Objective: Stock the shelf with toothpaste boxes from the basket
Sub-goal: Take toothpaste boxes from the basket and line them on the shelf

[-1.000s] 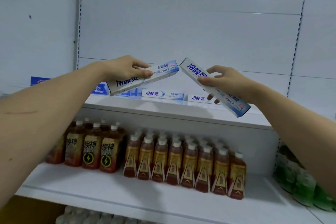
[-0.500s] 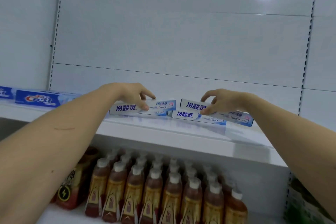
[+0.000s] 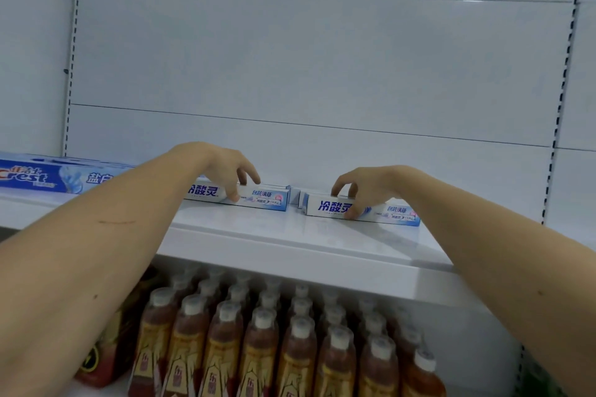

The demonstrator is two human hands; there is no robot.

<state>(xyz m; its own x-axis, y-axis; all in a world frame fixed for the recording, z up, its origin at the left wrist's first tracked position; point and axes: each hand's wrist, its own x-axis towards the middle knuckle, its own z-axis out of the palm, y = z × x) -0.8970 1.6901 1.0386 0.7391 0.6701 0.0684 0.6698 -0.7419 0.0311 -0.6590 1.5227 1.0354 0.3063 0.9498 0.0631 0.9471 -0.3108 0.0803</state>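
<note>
White boxes (image 3: 380, 212) — under each grip

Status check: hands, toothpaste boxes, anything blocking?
Left hand grips left toothpaste box. Right hand grips right toothpaste box. Both boxes down on shelf, small gap between. Nothing blocking.

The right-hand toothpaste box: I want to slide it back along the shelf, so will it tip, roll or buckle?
Probably none. The toothpaste box lies flat on a long face on the shelf, so tipping seems unlikely. Square edges shouldn't roll. The right hand pinches it without visible denting; likely stiff.
</note>
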